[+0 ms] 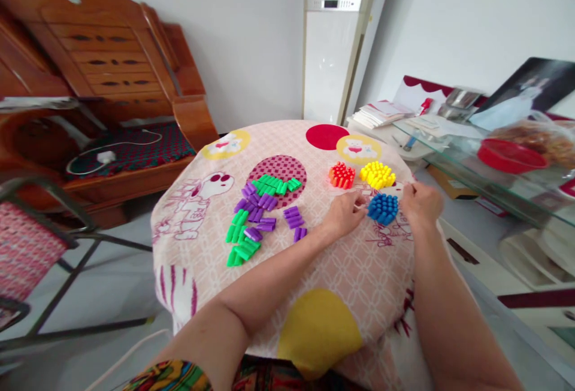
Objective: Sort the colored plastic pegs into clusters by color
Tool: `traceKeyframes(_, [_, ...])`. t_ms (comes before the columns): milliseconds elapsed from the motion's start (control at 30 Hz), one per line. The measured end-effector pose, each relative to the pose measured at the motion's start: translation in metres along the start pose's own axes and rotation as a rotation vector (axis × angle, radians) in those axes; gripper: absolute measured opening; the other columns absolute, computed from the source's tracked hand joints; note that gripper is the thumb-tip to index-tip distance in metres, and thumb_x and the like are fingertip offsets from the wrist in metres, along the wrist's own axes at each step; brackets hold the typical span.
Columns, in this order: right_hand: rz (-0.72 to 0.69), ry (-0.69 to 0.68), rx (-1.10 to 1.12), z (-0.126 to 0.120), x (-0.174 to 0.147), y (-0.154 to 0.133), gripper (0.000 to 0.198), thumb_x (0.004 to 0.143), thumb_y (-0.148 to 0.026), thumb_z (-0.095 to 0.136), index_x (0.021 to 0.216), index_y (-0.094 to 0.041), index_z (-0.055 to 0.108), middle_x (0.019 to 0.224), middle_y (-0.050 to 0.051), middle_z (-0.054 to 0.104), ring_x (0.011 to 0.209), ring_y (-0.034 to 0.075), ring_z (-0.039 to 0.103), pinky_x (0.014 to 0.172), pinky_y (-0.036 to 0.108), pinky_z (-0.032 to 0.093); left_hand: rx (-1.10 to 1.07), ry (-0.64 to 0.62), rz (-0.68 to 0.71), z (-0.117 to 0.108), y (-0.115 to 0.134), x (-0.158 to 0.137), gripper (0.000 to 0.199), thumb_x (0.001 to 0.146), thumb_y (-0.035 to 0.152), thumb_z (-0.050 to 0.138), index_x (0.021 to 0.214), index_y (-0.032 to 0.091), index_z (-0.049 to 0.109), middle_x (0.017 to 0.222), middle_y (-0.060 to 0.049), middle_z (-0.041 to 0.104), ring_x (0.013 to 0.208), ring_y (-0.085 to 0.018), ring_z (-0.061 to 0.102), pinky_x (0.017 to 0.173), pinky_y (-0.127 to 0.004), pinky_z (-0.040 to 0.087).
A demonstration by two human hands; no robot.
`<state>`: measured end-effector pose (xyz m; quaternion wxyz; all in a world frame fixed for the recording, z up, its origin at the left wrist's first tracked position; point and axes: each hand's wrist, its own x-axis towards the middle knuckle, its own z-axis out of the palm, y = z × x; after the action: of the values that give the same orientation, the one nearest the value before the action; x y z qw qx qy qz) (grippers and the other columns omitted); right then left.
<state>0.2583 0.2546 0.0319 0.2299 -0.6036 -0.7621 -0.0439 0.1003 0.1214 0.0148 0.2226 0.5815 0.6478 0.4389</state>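
A cluster of blue cap-like plastic pieces [383,208] stands upright on the round table, between my two hands. At its left side is my left hand [347,212], fingers bent and slightly apart, the tips at or very near the blue pieces. My right hand [421,202] is on the other side by the table's edge, its fingers curled closed; whatever they may hold is hidden. Just behind stand a red cluster [342,175] and a yellow cluster [378,175] of similar pieces. Green pieces [272,185] and purple pieces [294,217] lie on their sides in small groups to the left.
A patterned cloth covers the round table [332,265]. Close on the right is a glass-topped cabinet [471,163] with papers, a red bowl [508,155] and a picture frame. A wooden bench [108,49] and a metal-framed chair [31,253] stand on the left.
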Motion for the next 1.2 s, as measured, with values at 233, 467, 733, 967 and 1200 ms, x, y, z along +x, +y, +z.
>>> traceKeyframes(233, [-0.335,0.127,0.356,-0.015,-0.044,-0.048,0.045,0.097,-0.039,0.04,0.063,-0.019,0.059,0.061,0.007,0.061,0.06,0.016,0.048,0.062,0.028,0.035,0.11,0.028,0.089,-0.031,0.0,-0.03,0.025,0.084,0.015,0.064,0.109,0.015,0.067,0.109,-0.01,0.072,0.083,-0.017,0.07,0.083,-0.03,0.056])
traceKeyframes(467, [-0.825,-0.273,0.378,0.012,-0.101,-0.094,0.035,0.098,-0.029,0.043,0.072,-0.02,0.065,0.072,0.007,0.069,0.067,0.016,0.058,0.065,0.028,0.034,0.373,0.272,-0.052,-0.106,-0.039,-0.041,0.026,0.083,0.013,0.065,0.108,0.016,0.069,0.108,-0.01,0.073,0.095,-0.02,0.069,0.091,-0.032,0.053])
traceKeyframes(733, [-0.787,-0.402,0.328,0.023,-0.095,-0.089,0.031,0.098,-0.026,0.048,0.072,-0.019,0.062,0.072,0.005,0.067,0.069,0.017,0.06,0.066,0.028,0.033,0.487,0.503,-0.38,-0.183,-0.08,-0.06,0.029,0.082,0.014,0.056,0.103,0.016,0.076,0.099,-0.008,0.078,0.091,-0.021,0.071,0.088,-0.031,0.053])
traceKeyframes(967, [-0.793,-0.407,0.331,0.03,-0.096,-0.089,0.029,0.097,-0.024,0.047,0.075,-0.02,0.065,0.078,0.006,0.069,0.075,0.017,0.061,0.067,0.027,0.035,0.388,0.321,-0.253,-0.163,-0.07,-0.058,0.028,0.08,0.012,0.055,0.095,0.02,0.078,0.09,-0.004,0.078,0.086,-0.019,0.07,0.085,-0.028,0.053])
traceKeyframes(1200, [-0.777,-0.417,0.34,0.027,-0.096,-0.09,0.029,0.097,-0.024,0.047,0.075,-0.02,0.065,0.077,0.006,0.07,0.074,0.018,0.062,0.068,0.027,0.036,0.531,-0.04,-0.129,-0.106,-0.05,-0.059,0.018,0.08,0.014,0.066,0.095,0.018,0.076,0.102,-0.011,0.075,0.1,-0.026,0.069,0.094,-0.036,0.051])
